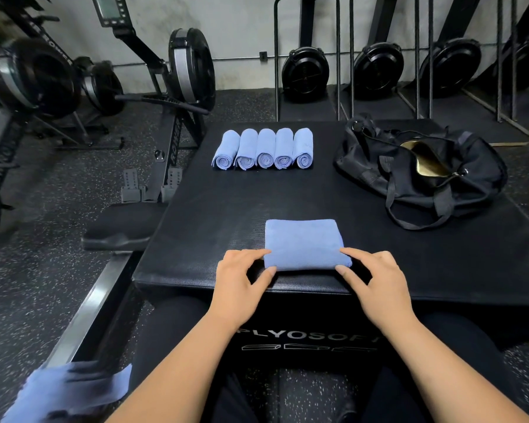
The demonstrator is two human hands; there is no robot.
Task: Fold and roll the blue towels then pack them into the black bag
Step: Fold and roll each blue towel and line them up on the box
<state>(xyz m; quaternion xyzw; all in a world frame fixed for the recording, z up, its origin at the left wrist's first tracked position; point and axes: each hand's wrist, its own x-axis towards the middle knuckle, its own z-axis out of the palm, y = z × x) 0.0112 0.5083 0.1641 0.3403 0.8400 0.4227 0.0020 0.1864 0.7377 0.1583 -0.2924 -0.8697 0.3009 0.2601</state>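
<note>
Blue and folded into a squat rectangle, the folded towel [303,244] lay at six o'clock on the black plyo box [226,209], close to its near edge. My left hand [242,282] pinched its near left corner between thumb and fingers; my right hand [376,282] pinched the near right corner likewise. Five rolled towels [263,149] sat touching in a row at eleven o'clock. The black bag [422,169] slumped at two o'clock, mouth open, well apart from them. A blurred heap of blue towels [71,392] lay off the box at seven o'clock.
</note>
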